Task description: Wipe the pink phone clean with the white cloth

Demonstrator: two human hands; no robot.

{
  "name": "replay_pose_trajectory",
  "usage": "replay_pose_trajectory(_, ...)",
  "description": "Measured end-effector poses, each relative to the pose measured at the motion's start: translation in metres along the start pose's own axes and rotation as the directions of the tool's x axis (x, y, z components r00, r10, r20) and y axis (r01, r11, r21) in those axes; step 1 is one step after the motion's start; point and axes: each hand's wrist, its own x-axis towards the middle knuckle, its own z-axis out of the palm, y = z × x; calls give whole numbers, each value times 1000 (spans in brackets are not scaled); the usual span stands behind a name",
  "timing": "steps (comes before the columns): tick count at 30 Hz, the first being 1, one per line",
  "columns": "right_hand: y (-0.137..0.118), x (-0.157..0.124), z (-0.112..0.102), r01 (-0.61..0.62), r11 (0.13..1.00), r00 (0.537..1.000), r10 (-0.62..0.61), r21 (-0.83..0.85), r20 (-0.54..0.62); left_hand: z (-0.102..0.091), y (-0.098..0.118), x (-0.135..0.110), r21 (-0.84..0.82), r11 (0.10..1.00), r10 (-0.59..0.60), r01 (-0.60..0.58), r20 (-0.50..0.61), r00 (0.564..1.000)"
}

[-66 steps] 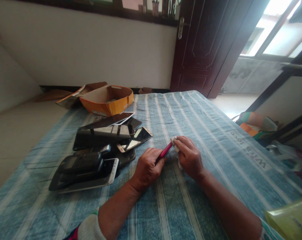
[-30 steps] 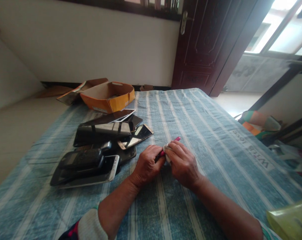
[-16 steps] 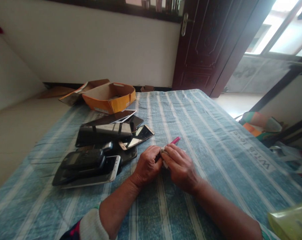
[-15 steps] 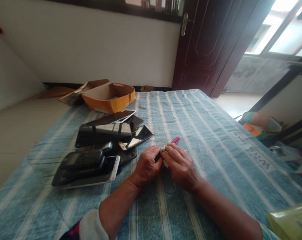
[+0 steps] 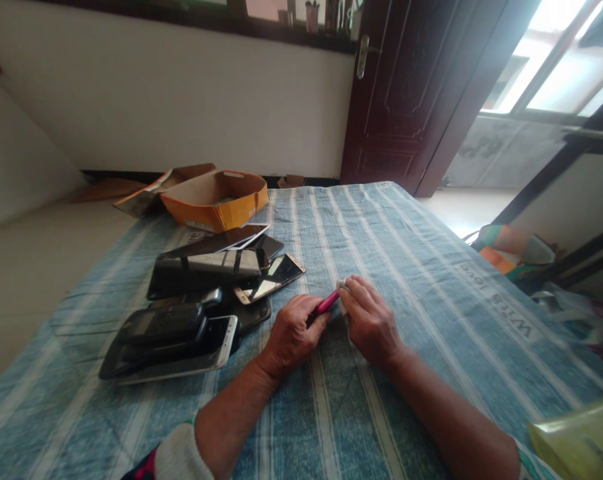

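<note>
A slim pink object [image 5: 327,303] slants up from my left hand [image 5: 296,332], whose fingers are closed round its near end; its exact kind I cannot make out. My right hand [image 5: 370,319] is closed on a white cloth [image 5: 342,288], mostly hidden under the fingers, at the object's far end. Left of my hands lies a pile of phones, among them a gold-edged phone [image 5: 271,279], a white-edged phone [image 5: 226,343] and a black handset [image 5: 164,323]. Darker phones [image 5: 206,267] lie stacked behind these.
An open orange cardboard box [image 5: 216,210] stands at the table's far left. A blue striped cloth [image 5: 411,267] covers the table. At the near right lies a yellow-green plastic package [image 5: 581,440]. A dark red door [image 5: 396,100] is beyond the far edge.
My right hand with the cloth has slid along the pink object to its far end, away from my left hand. More of the object's middle shows. My left hand keeps its hold.
</note>
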Motion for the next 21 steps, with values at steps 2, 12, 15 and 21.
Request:
replay_pose_trajectory(2, -10, -2, 0, 47, 999, 999, -47, 23, 8, 0, 0, 0, 8, 1000, -9, 9, -3, 1000)
replay_pose_trajectory(12, 8, 3, 3, -43, 998, 999, 41, 55, 35, -1, -1, 2, -18, 1000, -21, 21, 9, 1000)
replay_pose_trajectory(15, 23, 3, 5, -174, 977, 985, 175, 127, 3, -3, 0, 2, 0, 1000, -26, 26, 6, 1000)
replay_pose_trajectory(21, 36, 0, 8, -337, 890, 931, 363, 306, -31, -3, 1, 3, 13, 1000, -21, 21, 0, 1000)
